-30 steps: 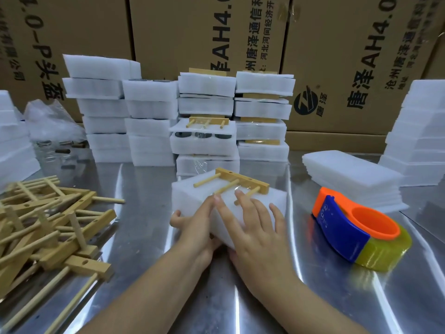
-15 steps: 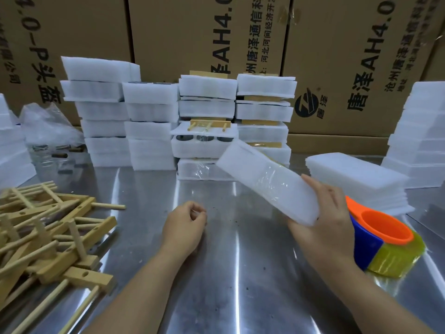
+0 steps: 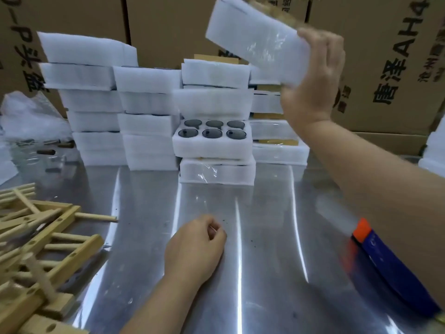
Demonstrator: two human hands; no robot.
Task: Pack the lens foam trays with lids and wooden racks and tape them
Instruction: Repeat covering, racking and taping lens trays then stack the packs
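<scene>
Steel table (image 3: 265,237); cartons (image 3: 385,56) behind

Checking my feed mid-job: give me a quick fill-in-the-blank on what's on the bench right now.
The taped foam pack is gripped by the ____ hand.
The uncovered foam tray shows ____ dark lenses.
The wooden racks lie piled at the table's ____ edge.
Missing words: right; six; left.

you have six lenses (image 3: 212,133) in one open tray (image 3: 212,148) at twelve o'clock, one tape dispenser (image 3: 390,268) at four o'clock.
</scene>
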